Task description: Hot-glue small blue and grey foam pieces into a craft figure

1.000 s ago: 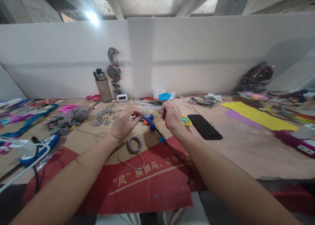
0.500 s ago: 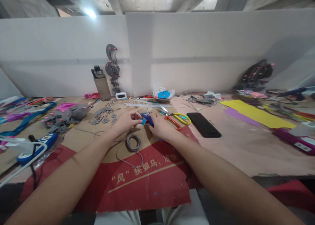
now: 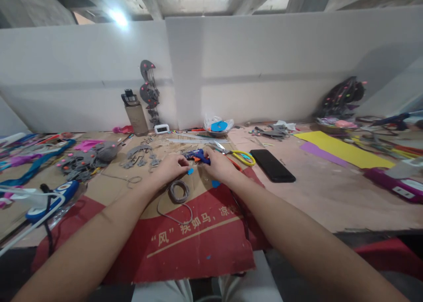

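Note:
My left hand (image 3: pixel 173 166) is over the middle of the cardboard sheet (image 3: pixel 198 258), its thumb and fingers closed on a small bright-blue piece (image 3: pixel 190 171) that looks like felt. My right hand (image 3: pixel 215 163) is wrapped round a blue glue gun (image 3: pixel 200 155) with an orange part. The gun's front end lies close to my left fingertips. Another blue scrap (image 3: pixel 216 184) shows below my right wrist. A coil of grey cord (image 3: pixel 179 192) lies in front of my hands. Just behind my right hand are scissors with yellow handles (image 3: pixel 243 157).
To the right lie a black phone (image 3: pixel 272 165) and a yellow sheet (image 3: pixel 343 150). A bottle (image 3: pixel 136 119) stands by the wall, near a hanging grey moon-shaped ornament (image 3: pixel 150 88). Grey felt pieces (image 3: pixel 89 158) and a blue power strip (image 3: pixel 53 200) are at the left.
My left hand has turned and the blue piece in it has dropped slightly toward me. The glue gun has shifted a little, showing more of its body. The view has moved slightly.

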The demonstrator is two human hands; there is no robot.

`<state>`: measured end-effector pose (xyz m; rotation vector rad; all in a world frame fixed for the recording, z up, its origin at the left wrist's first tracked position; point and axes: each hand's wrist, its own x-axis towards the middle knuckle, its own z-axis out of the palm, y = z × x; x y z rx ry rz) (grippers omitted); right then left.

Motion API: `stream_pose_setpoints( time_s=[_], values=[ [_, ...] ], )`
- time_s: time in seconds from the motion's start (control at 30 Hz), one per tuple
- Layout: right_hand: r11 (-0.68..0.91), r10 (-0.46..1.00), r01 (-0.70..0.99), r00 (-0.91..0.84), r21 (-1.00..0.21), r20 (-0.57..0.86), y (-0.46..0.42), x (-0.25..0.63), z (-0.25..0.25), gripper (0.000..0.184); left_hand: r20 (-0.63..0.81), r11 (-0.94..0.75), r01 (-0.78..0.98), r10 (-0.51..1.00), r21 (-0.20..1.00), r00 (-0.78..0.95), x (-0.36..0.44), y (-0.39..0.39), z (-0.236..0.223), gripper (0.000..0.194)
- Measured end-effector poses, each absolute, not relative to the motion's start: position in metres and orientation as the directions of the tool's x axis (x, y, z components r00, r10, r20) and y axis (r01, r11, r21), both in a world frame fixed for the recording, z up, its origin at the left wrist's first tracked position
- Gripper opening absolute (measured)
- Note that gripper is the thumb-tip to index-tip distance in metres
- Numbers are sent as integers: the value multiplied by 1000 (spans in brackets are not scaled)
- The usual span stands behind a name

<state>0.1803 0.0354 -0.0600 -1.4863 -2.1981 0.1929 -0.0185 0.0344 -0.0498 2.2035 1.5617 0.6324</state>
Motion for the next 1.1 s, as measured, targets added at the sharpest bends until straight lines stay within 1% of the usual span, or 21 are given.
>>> stream_pose_setpoints(
  time_s=[0.17, 0.27, 0.37, 0.43, 0.53, 0.63, 0.7, 0.77, 0.9, 0.97, 1.03, 1.1],
  values=[
    [406, 906, 824, -306, -394, 292, 35, 184, -55, 21, 165, -290, 814, 957, 503, 239, -19, 32, -40, 19],
    [387, 913, 831, -283, -401, 294, 38, 185, -54, 18, 268, -294, 818, 947, 495, 179, -22, 32, -33, 21],
    [407, 892, 800, -242, -441, 383, 44, 187, -54, 14, 377, -284, 811, 922, 512, 85, -27, 33, -25, 30],
    [453, 858, 748, -217, -486, 465, 48, 187, -55, 17, 413, -270, 798, 910, 540, 29, -31, 33, -21, 39],
    [502, 838, 658, -208, -561, 505, 51, 187, -55, 19, 418, -272, 764, 908, 586, 2, -34, 32, -17, 45],
    [539, 826, 615, -250, -576, 506, 49, 185, -54, 18, 403, -278, 752, 915, 598, 18, -33, 31, -19, 47],
    [556, 815, 626, -283, -547, 505, 48, 183, -55, 19, 401, -294, 751, 915, 592, 42, -32, 32, -20, 48],
    [583, 798, 626, -324, -518, 507, 46, 181, -56, 18, 368, -312, 755, 924, 577, 101, -30, 32, -22, 46],
    [623, 776, 606, -401, -495, 487, 42, 176, -61, 10, 167, -400, 759, 914, 514, 369, -27, 31, -27, 26],
    [614, 784, 616, -406, -493, 470, 39, 174, -61, 9, 101, -464, 746, 872, 478, 479, -25, 31, -33, 23],
    [606, 791, 622, -402, -496, 462, 37, 173, -61, 10, 82, -515, 734, 838, 443, 539, -22, 31, -39, 21],
    [604, 793, 622, -406, -499, 454, 36, 173, -60, 10, 89, -524, 741, 836, 419, 542, -20, 31, -45, 19]
  ],
)
